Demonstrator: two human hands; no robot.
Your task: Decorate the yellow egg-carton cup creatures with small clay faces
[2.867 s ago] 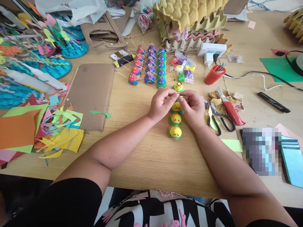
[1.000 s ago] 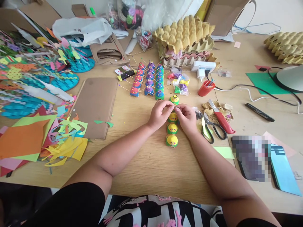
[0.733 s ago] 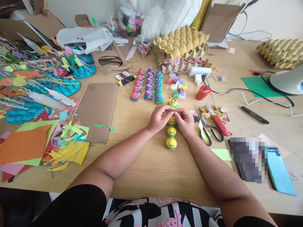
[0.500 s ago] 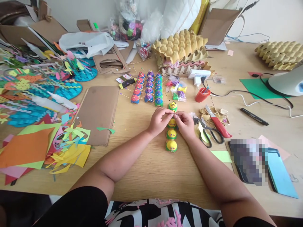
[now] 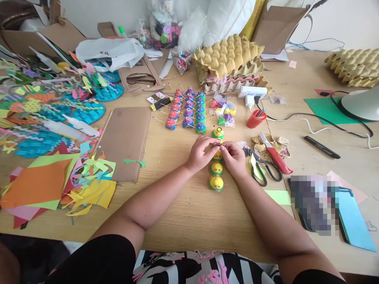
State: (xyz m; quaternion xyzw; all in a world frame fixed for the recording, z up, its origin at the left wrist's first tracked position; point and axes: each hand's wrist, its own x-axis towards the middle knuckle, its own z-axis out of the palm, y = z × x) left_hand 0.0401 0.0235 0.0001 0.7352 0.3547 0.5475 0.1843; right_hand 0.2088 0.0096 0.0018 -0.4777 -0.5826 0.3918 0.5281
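My left hand [image 5: 204, 153] and my right hand [image 5: 235, 157] meet over a column of yellow-and-green painted egg-carton cups [image 5: 216, 168] with little faces. Between the fingertips of both hands is a small dark bit [image 5: 218, 144], too small to name; thumbs and forefingers pinch together on it. The second cup is mostly hidden by my fingers. The farthest cup [image 5: 218, 133] bears a black ring on top. Beyond stand three finished-looking rows of cups: a red row [image 5: 173, 114], a purple row [image 5: 188, 112] and a blue-green row [image 5: 200, 114], with pins sticking out.
To the right are black-handled scissors [image 5: 268, 169], a red-handled cutter [image 5: 276, 156], a red cup [image 5: 255, 119] and a black marker [image 5: 322, 147]. Cardboard [image 5: 124, 142] and coloured paper [image 5: 41, 185] lie left. Egg trays [image 5: 227, 57] are stacked behind, near a power strip [image 5: 252, 92].
The view has shifted slightly, moving everything a little to the right. My fingertips have moved slightly, and the dark bit between them shows more clearly.
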